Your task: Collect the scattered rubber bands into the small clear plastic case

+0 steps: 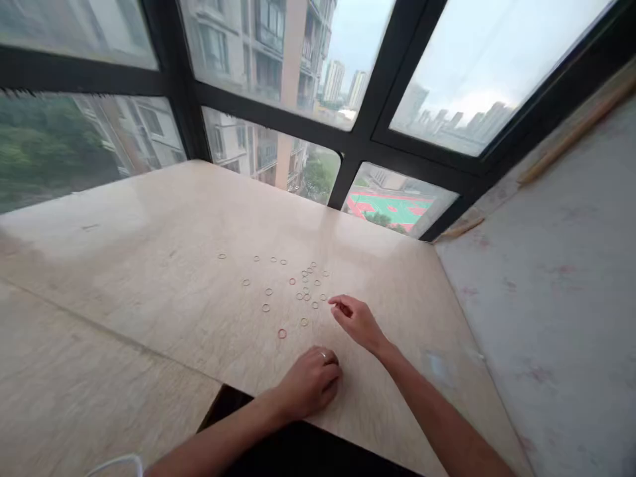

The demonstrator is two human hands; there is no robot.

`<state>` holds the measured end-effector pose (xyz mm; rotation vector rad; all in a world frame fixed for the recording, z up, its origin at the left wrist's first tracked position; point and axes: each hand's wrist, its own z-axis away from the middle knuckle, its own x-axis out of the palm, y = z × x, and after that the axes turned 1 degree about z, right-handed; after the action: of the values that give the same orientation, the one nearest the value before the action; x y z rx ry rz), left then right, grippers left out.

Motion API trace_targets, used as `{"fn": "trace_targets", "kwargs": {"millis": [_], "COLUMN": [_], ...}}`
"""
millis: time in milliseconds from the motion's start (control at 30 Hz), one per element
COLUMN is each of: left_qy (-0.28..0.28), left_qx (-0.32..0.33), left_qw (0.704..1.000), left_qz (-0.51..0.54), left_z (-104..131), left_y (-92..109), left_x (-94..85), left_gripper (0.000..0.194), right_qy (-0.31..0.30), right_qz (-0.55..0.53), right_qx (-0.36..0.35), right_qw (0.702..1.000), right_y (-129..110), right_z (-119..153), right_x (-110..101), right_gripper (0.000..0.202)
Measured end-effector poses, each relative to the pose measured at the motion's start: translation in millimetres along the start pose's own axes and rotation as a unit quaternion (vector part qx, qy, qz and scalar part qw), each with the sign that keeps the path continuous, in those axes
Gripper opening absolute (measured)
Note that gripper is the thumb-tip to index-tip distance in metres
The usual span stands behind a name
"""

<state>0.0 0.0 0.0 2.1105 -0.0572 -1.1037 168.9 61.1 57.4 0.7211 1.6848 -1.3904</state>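
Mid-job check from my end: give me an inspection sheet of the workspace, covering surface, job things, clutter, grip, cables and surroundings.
Surface: pale tabletop, with a seam across its left part.
Job things: many thin rings scattered about, some bunched close together; two look reddish.
Clutter: a bluish patch at right; object or reflection, cannot tell.
Left grip: left hand on the tabletop, fingers curled, contents hidden.
Right grip: right hand beside the rings, fingers bent; cannot tell whether it holds any.
Cables: white cord-like curve, bottom left.
Surroundings: dark window frames; pale wall at right.
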Motion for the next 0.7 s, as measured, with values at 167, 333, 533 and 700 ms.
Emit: {"fn": "trace_targets", "kwargs": {"millis": [167,333,533,700], "left_qy": [-0.007,-0.012,-0.006,-0.008], "left_qx": [-0.007,-0.028,-0.041,-0.055], "left_qw": [1.000,0.999,0.998,0.997], "left_qz": [0.023,0.044,0.056,0.061], "left_z": [-2.7,-3.6,-4.9,-5.3], "left_y": [0.3,0.4,3.8,5.3], "left_x": [-1.7,-6.1,-11.3,-12.8], "left_gripper": [0.011,0.012,0.016,0.016], "right_qy": [-0.092,-0.116,-0.109,-0.057], "right_qz": [0.097,0.147,0.129,0.061], "right_qx": [0.005,0.004,-0.006,0.014], "right_qw": [0.991,0.982,0.986,0.996], "right_y": [-9.8,-7.4,3.4,17.2], "right_z": [-37.7,-46.1,-25.4,12.6], "right_x": [15.1,22.0,6.6,-12.9], "right_gripper": [0.021,0.012,0.007,0.013]}}
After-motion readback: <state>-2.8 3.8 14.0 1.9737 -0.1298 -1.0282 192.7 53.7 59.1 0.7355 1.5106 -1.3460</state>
